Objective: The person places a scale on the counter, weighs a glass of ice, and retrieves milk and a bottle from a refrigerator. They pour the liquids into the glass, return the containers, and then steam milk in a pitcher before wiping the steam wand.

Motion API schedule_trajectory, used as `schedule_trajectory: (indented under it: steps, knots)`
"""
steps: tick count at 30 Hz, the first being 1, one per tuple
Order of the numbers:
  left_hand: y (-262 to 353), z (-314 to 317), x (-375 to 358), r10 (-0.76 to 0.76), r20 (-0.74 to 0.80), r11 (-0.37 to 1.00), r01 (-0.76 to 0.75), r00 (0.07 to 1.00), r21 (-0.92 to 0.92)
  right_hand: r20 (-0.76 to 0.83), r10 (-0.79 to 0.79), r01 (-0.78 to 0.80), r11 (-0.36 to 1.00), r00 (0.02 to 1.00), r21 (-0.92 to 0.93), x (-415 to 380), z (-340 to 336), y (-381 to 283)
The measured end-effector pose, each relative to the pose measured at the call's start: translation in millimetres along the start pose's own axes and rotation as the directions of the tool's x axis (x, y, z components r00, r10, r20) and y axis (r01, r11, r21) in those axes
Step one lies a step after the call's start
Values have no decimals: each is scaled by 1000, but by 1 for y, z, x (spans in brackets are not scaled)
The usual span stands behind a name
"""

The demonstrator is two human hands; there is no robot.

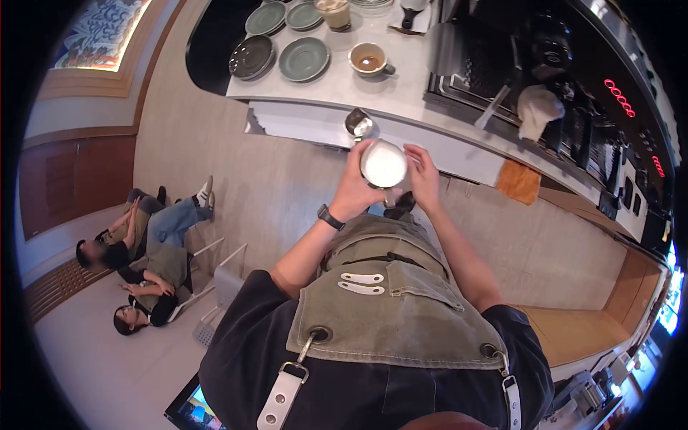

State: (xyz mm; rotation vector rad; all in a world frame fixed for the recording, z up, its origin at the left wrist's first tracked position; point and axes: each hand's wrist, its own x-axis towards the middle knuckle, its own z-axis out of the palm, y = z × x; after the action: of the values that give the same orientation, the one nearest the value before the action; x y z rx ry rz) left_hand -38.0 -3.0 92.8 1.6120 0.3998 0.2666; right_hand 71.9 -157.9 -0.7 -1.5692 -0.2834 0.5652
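My left hand (354,188) is wrapped round a milk pitcher (385,165) filled with white, smooth milk, held in front of my apron. The pitcher's handle points back towards my body. At its right side my right hand (424,179) is open, with fingers extended and slightly curved close to the rim. Just beyond the pitcher, at the counter's front edge, is a small round metal container (359,122) with something white in it. On the counter beyond stands a cup (369,59) with brown coffee inside.
Green saucers (304,59), dark saucers (251,57) and a glass of creamy drink (335,13) stand on the counter (401,89). To the right are an espresso machine (609,79), a white cloth (539,111) and an orange cloth (518,182). Two people (154,276) sit at left.
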Motion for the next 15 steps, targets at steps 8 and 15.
schedule_trajectory:
  steps: [8,15]
  knots:
    - [-33,-130,16,115,-83,974,-96,990,204,44,-49,58,972,998,-226,37,107,-8]
    - [-69,-180,60,82,-37,985,-75,996,152,-159,-58,15,965,986,-261,39,141,-5]
